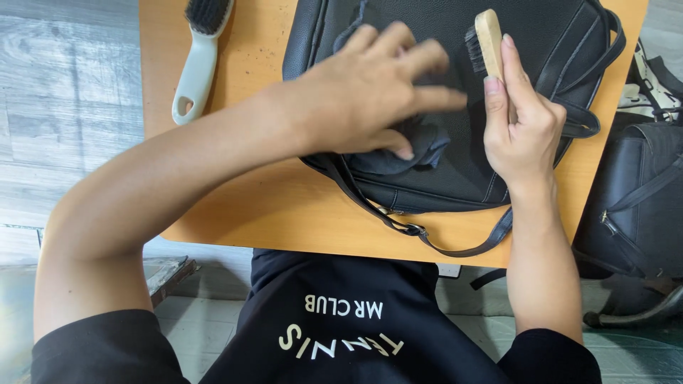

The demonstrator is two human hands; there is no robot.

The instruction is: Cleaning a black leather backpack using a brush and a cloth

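Black leather bag w/ straps lies flat on the small orange-brown wooden table, filling the upper centre and right of frame. Left hand reaches across from lower left, fingers spread, pressing a dark crumpled cloth onto the bag's face; thumb tucked against the cloth edge. Right hand, right of centre, is clamped on a small wooden-backed brush w/ dark bristles, held upright, bristles facing left & touching the bag. Hands are near each other, not touching. Upper left of frame: a 2nd brush, pale plastic handle, black bristles, lies on the table, well apart from both hands. Another black bag sits at right edge, off the table.
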